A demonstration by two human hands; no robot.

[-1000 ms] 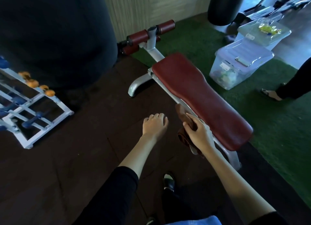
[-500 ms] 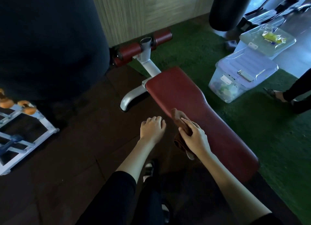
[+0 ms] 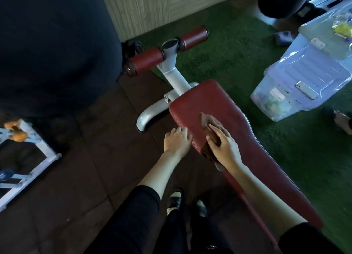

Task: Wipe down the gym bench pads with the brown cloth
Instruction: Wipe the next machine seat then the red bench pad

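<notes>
your right hand (image 3: pixel 224 149) presses flat on the brown cloth (image 3: pixel 210 123), fingers spread over it, not clamped; your left hand (image 3: pixel 177 142) lies loosely curled and empty at the pad's 9 o'clock edge. a second ago the cloth hung off the side of the long red bench pad (image 3: pixel 228 109); now it's up on top, so wiping proper has begun (most of the pad probably remains). the vinyl looks smooth. the roller pads (image 3: pixel 146 60) wait at 12 o'clock, a clear storage bin (image 3: pixel 297 86) at 2 o'clock on green turf (image 3: pixel 228 50).
</notes>
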